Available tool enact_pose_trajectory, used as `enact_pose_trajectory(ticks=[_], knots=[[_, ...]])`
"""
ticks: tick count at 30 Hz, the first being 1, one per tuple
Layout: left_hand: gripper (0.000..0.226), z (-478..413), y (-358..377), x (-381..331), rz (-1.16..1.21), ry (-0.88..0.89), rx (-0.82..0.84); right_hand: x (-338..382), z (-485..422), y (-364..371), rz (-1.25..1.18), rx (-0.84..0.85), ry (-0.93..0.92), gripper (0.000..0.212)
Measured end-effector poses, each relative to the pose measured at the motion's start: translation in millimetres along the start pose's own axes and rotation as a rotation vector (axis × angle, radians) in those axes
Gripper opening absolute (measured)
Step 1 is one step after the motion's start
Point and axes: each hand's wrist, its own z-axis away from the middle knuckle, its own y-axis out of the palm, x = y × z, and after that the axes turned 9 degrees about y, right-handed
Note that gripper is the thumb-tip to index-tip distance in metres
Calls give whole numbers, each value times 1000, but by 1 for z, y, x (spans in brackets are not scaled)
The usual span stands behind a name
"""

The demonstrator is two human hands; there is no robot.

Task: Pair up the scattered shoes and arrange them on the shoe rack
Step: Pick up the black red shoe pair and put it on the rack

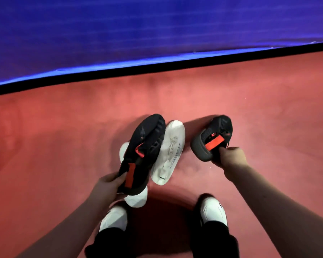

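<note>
Your feed's dim and soft: dark shadow pools on the matte red floor (250,101), glossy blue wall panel (157,25) glares, edges bend.

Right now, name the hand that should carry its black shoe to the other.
Right, probably. The right hand pinches the right black shoe by its heel over red floor, alone. The left hand holds the left black shoe over a white shoe beside an upturned white shoe.
</note>
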Motion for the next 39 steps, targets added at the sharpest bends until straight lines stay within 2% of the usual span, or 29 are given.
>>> enact_pose_trajectory(ticks=[5,7,11,14,16,24,30,34,37,39], knots=[[17,58,-13,-31,57,-37,-3,-24,103,-13,-306,53,169,6],[16,73,-30,-50,38,-21,36,-29,143,-16,-389,72,208,14],[21,104,-68,-83,-46,20,118,-44,210,-18,-505,114,210,16],[28,119,-96,-97,-38,7,117,-55,250,-14,-449,182,185,8],[30,127,-113,-98,-43,13,115,-60,275,-8,-430,216,161,12],[8,175,-166,-70,37,-11,107,-81,350,12,-289,243,69,9],[12,219,-215,-31,91,61,120,-121,405,34,-274,251,-85,3],[31,258,-261,1,147,76,112,-158,449,51,-245,295,-162,10],[29,279,-306,15,197,99,78,-178,477,76,-234,366,-223,29],[27,291,-337,20,209,120,79,-189,491,95,-213,423,-256,33]])
